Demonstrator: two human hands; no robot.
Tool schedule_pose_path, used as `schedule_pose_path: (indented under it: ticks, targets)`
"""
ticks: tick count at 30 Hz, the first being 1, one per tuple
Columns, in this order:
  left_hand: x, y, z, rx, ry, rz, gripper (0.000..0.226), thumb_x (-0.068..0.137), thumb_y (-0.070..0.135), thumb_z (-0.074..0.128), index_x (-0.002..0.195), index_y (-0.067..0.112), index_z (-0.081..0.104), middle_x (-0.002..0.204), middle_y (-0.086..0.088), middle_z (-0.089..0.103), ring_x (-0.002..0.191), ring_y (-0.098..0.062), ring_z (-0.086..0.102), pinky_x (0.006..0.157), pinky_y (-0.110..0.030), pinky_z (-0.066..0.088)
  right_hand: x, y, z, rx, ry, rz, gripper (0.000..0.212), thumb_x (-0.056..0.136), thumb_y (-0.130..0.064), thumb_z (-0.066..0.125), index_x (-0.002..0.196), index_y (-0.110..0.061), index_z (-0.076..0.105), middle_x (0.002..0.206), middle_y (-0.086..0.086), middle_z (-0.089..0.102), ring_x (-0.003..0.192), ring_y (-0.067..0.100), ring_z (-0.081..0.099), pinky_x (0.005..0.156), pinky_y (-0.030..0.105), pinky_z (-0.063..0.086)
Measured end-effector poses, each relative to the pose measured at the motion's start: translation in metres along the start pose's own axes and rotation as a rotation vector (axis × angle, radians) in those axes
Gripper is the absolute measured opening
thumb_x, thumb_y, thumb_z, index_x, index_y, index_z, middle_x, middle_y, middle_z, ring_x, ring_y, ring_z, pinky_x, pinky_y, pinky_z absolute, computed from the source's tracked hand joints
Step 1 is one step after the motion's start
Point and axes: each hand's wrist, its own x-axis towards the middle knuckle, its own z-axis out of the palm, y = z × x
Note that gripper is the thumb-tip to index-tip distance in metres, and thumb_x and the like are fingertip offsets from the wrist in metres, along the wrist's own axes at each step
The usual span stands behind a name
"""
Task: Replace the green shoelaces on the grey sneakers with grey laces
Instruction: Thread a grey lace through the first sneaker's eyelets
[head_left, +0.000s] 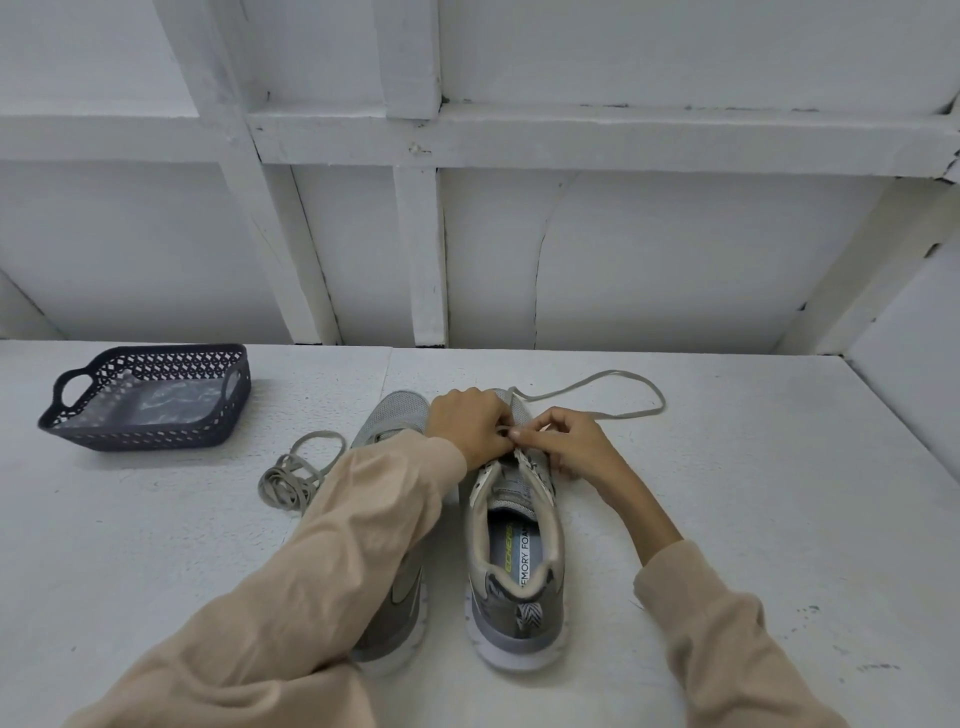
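L hand (470, 428) & R hand (566, 441) pinch lace (597, 382) at shoe (514, 551) eyelets; uneven tug cd pull loose end thru.

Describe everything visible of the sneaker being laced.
This sneaker is grey mesh with white sole, beige lining, striped heel tab and printed insole. It stands upright on the table, toe away, beside the other sneaker. The left hand and right hand pinch a grey lace at its front eyelets.
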Motion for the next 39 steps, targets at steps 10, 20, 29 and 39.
schedule_pose_path:
  ticks: [10,20,29,39]
  targets:
    - [0.006,-0.008,-0.001,-0.007,-0.095,0.039,0.028,0.087,0.04,0.057,0.103,0.019,0.067,0.104,-0.009,0.068,0.099,-0.032,0.06,0.08,-0.034,0.045,0.005,-0.008,-0.001,-0.114,-0.066,0.068,0.036,0.074,-0.035,0.08,0.099,-0.018,0.06,0.081,0.001,0.053,0.063,0.012,0.05,0.041,0.021,0.036]
    - [0.005,-0.007,-0.001,0.039,-0.166,0.122,0.031,0.092,0.036,0.05,0.106,0.01,0.058,0.108,-0.008,0.064,0.096,-0.031,0.059,0.079,-0.036,0.045,0.0,-0.022,-0.005,-0.125,-0.149,0.095,0.027,0.087,-0.021,0.061,0.11,-0.015,0.048,0.08,0.004,0.055,0.06,0.015,0.053,0.042,0.023,0.043]
    - [0.005,-0.028,-0.014,-0.438,-0.178,0.008,0.016,0.088,0.026,0.064,0.092,0.012,0.056,0.089,-0.009,0.068,0.086,-0.028,0.066,0.081,-0.033,0.046,-0.003,-0.027,0.002,-0.385,-0.101,-0.058,0.015,0.084,-0.024,0.061,0.099,-0.025,0.06,0.081,-0.001,0.059,0.069,0.017,0.055,0.061,0.036,0.052]
    - [-0.006,-0.038,-0.008,-0.809,-0.086,-0.04,0.013,0.082,0.011,0.073,0.09,0.008,0.064,0.072,0.001,0.068,0.057,-0.014,0.068,0.069,-0.025,0.055,0.008,-0.024,0.02,-0.45,0.14,-0.236,0.01,0.082,-0.024,0.075,0.086,-0.015,0.077,0.091,-0.002,0.061,0.084,0.013,0.057,0.073,0.032,0.047]
